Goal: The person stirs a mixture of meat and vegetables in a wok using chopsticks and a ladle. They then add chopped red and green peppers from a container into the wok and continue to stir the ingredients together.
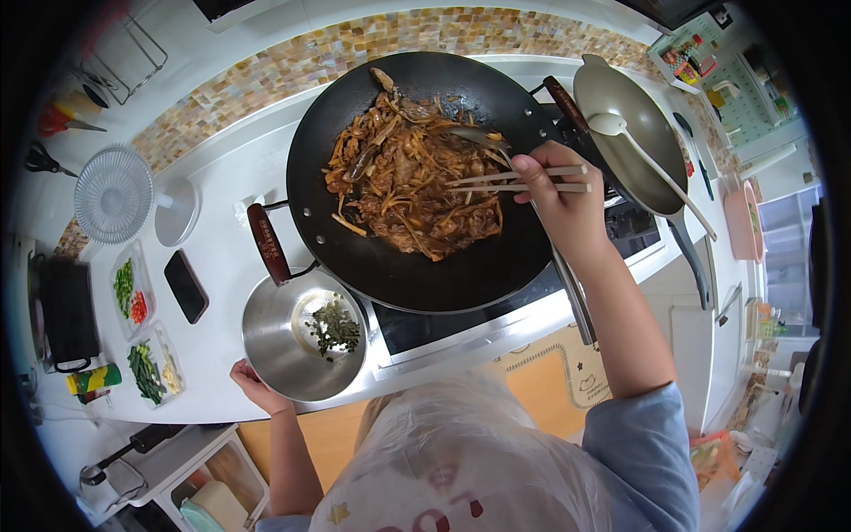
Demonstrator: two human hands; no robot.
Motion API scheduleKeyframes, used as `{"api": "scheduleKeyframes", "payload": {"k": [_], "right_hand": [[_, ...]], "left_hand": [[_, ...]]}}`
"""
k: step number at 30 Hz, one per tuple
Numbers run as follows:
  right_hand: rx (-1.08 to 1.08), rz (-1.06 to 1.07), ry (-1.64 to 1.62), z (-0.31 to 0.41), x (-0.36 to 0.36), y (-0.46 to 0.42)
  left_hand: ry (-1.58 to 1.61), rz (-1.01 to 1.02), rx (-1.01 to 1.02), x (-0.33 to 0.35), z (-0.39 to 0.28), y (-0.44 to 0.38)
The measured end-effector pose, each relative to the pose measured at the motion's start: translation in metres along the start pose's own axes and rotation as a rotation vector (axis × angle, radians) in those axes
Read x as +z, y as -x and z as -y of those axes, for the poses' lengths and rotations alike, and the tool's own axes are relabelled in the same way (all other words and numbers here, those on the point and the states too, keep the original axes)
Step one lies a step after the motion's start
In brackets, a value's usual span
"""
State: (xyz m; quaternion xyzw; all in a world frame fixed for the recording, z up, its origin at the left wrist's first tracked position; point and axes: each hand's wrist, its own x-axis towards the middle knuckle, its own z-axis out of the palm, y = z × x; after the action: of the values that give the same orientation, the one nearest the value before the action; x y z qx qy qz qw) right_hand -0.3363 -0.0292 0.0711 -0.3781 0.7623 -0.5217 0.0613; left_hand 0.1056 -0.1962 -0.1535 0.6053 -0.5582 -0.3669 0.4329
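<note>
A large black wok (465,279) with wooden side handles holds browned meat pieces and yellow strips (412,179) in dark sauce. My right hand (565,193) grips a pair of light chopsticks (492,183), their tips over the food. A metal spatula (572,292) rests in the wok, its handle running beneath that hand; whether the hand also holds it I cannot tell. My left hand (259,389) is at the lower left rim of a steel bowl (272,332), fingers partly hidden by it. Dark green bits (334,327) lie in the bowl, beside the wok's left handle.
Right of the wok lies a grey pan (638,173) with a white ladle (608,124) across it. To the left are a phone (186,286), clear trays of chopped vegetables (151,299), and a ribbed clear lid or dish (113,194). Scissors (46,158) hang on the far left wall.
</note>
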Motion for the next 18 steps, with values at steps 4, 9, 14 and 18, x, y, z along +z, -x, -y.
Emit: {"api": "scheduleKeyframes", "payload": {"k": [4, 9, 14, 18], "right_hand": [[-0.035, -0.003, 0.051, -0.009, 0.004, -0.004], [-0.026, -0.036, -0.017, -0.009, 0.008, -0.003], [-0.185, -0.057, 0.083, -0.014, 0.009, -0.001], [-0.259, -0.021, 0.135, -0.025, 0.015, -0.007]], "left_hand": [[0.006, -0.003, 0.006, 0.002, -0.003, 0.001], [0.03, -0.007, -0.017, 0.003, -0.006, 0.001], [-0.001, 0.0, 0.022, 0.004, -0.01, 0.004], [0.141, -0.003, -0.088, 0.001, -0.007, 0.001]]}}
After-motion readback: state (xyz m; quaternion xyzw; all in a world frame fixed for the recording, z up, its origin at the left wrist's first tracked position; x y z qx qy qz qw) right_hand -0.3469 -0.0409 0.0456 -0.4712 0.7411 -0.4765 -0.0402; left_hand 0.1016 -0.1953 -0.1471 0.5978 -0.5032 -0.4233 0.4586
